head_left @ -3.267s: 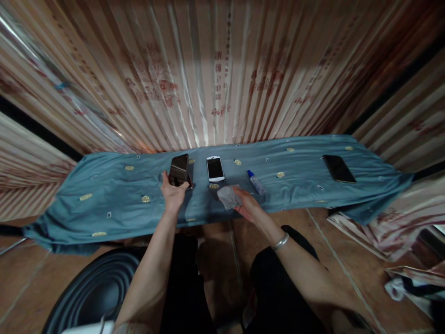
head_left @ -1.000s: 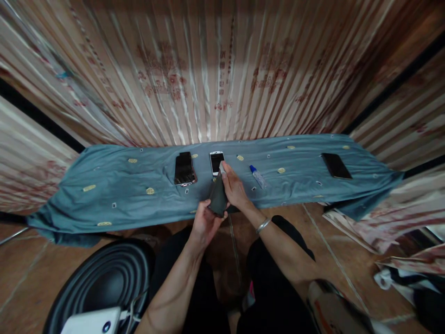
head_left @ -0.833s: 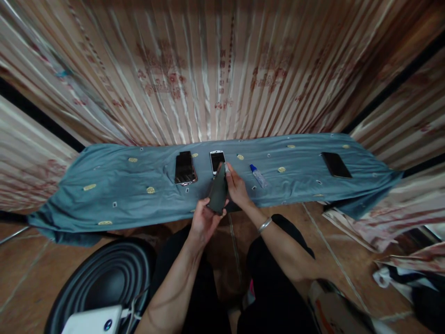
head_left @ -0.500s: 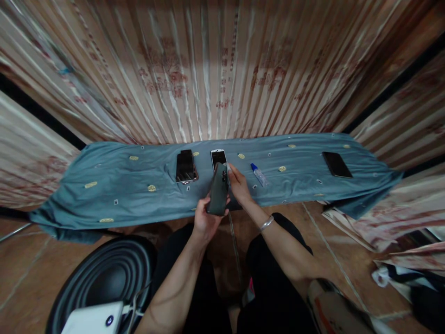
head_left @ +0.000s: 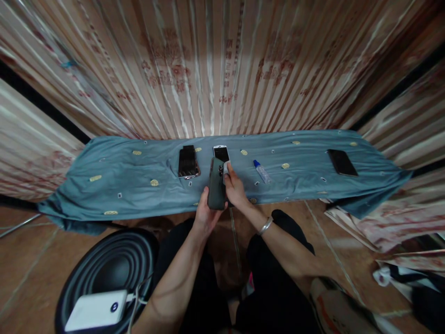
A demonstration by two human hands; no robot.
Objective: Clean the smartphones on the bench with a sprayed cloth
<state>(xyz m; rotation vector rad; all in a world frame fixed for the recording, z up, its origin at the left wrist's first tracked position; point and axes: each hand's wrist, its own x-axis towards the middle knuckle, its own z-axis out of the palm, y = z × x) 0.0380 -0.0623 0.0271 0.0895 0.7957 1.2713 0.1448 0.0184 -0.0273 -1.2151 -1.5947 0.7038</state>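
A dark green phone point(head_left: 216, 188), its back with the camera lenses facing up, is gripped near its lower end by my left hand point(head_left: 205, 215). My right hand point(head_left: 235, 188) is closed on a small pale cloth point(head_left: 225, 168), pressed to the phone's upper right edge beside the lenses. Just behind them a white-framed phone point(head_left: 221, 152) lies on the blue cloth cover point(head_left: 156, 199), partly hidden by the held phone. Right of my hands rests a clear spray bottle point(head_left: 262, 173) with a blue cap.
Stacked dark phones point(head_left: 187, 162) lie on the left, and a black phone point(head_left: 342, 162) lies far right. Striped curtains point(head_left: 208, 69) hang behind the bench. On the floor, lower left, a white power bank point(head_left: 97, 311) with a cable sits on a black round stool point(head_left: 107, 250).
The held phone has turned slightly more upright. My right hand with the pale cloth has shifted a little left and down along its edge. The view has shifted slightly.
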